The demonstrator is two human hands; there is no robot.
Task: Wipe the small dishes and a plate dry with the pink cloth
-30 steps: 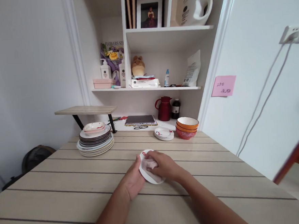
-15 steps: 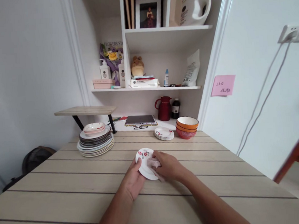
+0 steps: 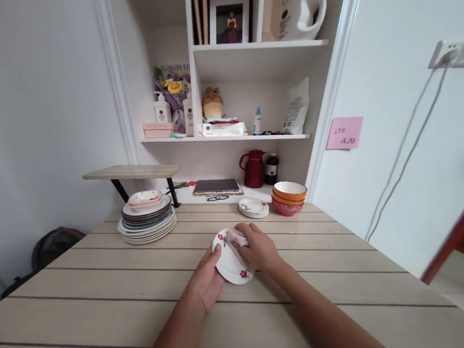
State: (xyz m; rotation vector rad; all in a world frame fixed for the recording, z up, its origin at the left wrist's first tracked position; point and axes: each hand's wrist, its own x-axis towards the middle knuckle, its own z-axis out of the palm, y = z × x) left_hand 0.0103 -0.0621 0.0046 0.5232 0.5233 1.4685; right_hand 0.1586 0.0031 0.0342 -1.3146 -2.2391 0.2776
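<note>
- Head view, nearest: two bare forearms reach forward over a pale slatted table (image 3: 105, 289).
- Left hand (image 3: 208, 281): fingers curled behind the left rim of a small plate (image 3: 233, 266), thumb on its front edge, gripping it.
- Small plate: white with red flower prints, over the middle of the table between both hands, its face tipped toward the camera; whether its lower edge touches the table cannot be told.
- Right hand (image 3: 260, 249): fingers closed over a pale cloth (image 3: 236, 238), pressing it on the upper part of the plate's face.
- Further back, left: a stack of large plates (image 3: 147, 226) with a shallow pink-rimmed dish (image 3: 145, 199) on top.
- Further back, right: a low stack of saucers (image 3: 253, 208) with matching flower prints, just beside three nested bowls (image 3: 290, 197), orange over red.
- Behind these, on a white ledge: a dark tablet (image 3: 217, 185), spectacles (image 3: 218, 198), a red jug (image 3: 254, 169) and a dark bottle (image 3: 272, 168).
- Left of the ledge: a wooden riser (image 3: 132, 172) on black legs.
- Right wall: a pink sticky note (image 3: 344, 133).
- Farthest, top shelf: a framed photo (image 3: 231, 20) and a white kettle (image 3: 302, 11).
</note>
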